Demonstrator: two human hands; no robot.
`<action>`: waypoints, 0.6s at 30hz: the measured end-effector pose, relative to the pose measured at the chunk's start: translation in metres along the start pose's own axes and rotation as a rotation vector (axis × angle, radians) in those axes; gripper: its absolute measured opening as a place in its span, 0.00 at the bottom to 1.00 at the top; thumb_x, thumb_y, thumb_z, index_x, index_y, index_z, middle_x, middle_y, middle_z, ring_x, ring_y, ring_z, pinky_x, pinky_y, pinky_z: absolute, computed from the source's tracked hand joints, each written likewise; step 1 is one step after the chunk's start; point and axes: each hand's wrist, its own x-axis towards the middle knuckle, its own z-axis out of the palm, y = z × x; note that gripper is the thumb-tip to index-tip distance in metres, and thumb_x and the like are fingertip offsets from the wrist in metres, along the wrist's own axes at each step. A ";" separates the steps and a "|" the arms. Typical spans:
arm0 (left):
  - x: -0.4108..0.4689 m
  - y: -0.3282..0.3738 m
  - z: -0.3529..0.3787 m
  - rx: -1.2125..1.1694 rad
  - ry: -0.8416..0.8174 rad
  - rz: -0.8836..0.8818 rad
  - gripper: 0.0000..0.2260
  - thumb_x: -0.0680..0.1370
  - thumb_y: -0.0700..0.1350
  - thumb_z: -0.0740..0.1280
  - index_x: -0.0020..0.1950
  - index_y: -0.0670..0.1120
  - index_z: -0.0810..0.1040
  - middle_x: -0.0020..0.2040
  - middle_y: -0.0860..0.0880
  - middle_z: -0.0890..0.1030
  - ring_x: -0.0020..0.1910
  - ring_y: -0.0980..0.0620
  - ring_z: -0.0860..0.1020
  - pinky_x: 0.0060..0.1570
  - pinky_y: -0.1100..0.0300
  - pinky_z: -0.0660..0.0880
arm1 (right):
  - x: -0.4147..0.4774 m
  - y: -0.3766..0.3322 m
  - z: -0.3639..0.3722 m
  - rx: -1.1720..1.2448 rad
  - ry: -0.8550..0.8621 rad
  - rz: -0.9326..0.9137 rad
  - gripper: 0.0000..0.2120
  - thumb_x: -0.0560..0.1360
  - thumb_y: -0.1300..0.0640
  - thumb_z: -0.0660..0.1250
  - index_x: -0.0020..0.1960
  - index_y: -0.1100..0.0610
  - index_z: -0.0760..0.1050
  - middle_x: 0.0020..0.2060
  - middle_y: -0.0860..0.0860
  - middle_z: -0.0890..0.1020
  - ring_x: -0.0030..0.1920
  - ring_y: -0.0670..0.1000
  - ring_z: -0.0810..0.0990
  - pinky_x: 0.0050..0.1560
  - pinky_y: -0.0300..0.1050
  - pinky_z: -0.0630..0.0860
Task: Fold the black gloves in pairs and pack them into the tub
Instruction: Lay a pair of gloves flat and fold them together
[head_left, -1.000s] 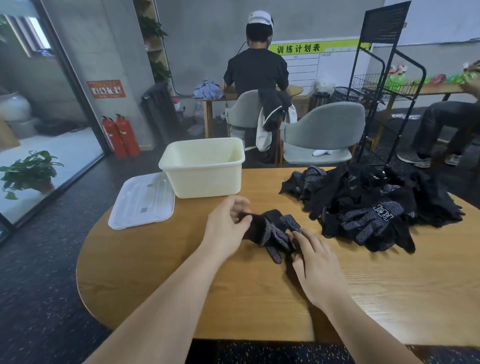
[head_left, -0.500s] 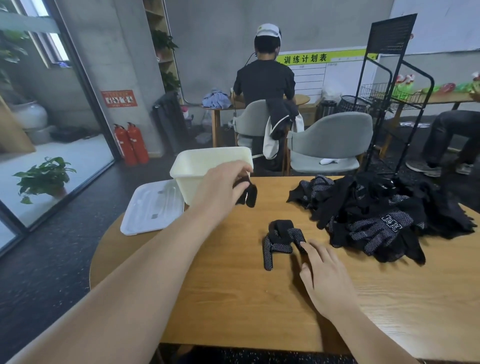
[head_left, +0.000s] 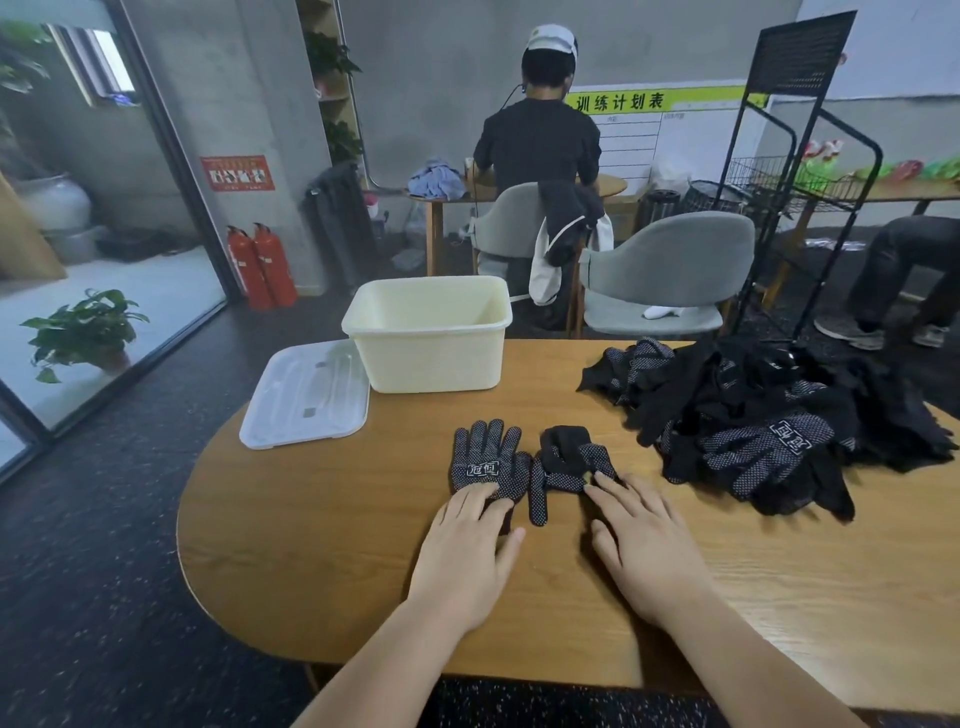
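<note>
1. Near the middle of the wooden table: flat glove, black, dotted palm up with a white logo, fingers fanned toward 12 o'clock.
2. Touching it at 3 o'clock: crumpled glove, also black, cuff folded over itself, one dotted finger pointing to 6 o'clock.
3. On the flat glove's cuff end, at 6 o'clock: left hand, fingers straight and close together, pressing the cloth down, pinching nothing.
4. At 5 o'clock of the crumpled glove: right hand, fingers spread, fingertips touching the glove's dotted edge.
5. At 12 o'clock of both gloves, apart from them: cream tub, upright and open, its floor hidden behind the near wall.
6. At the tub's 9 o'clock, against its side: translucent lid, lying flat near the table's edge.
7. At 2 o'clock, well apart: pile of gloves, black and heaped on the table's right part.
8. Beyond the table at 12 to 1 o'clock: two grey chairs and a person seen from behind.
9. At 2 o'clock: black wire rack.
10. At 10 o'clock: red fire extinguishers.
</note>
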 end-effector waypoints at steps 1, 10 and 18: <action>0.000 0.000 0.001 0.010 0.004 -0.006 0.25 0.87 0.62 0.49 0.79 0.54 0.70 0.79 0.55 0.66 0.80 0.55 0.59 0.80 0.55 0.58 | 0.000 -0.001 -0.002 -0.009 0.027 0.010 0.26 0.83 0.41 0.48 0.77 0.45 0.70 0.76 0.41 0.71 0.79 0.49 0.61 0.78 0.50 0.59; -0.003 -0.003 0.003 -0.028 -0.007 0.012 0.25 0.86 0.64 0.50 0.78 0.56 0.72 0.81 0.56 0.63 0.82 0.55 0.56 0.81 0.55 0.58 | -0.005 0.000 -0.007 0.147 0.117 0.042 0.27 0.83 0.43 0.51 0.80 0.49 0.67 0.79 0.46 0.67 0.81 0.52 0.58 0.80 0.52 0.59; -0.002 -0.007 0.007 -0.062 0.005 0.001 0.23 0.87 0.62 0.50 0.77 0.57 0.73 0.80 0.57 0.66 0.81 0.57 0.58 0.80 0.54 0.59 | -0.002 0.013 -0.007 0.277 0.188 0.213 0.21 0.80 0.60 0.62 0.71 0.48 0.77 0.66 0.43 0.80 0.71 0.51 0.69 0.73 0.57 0.68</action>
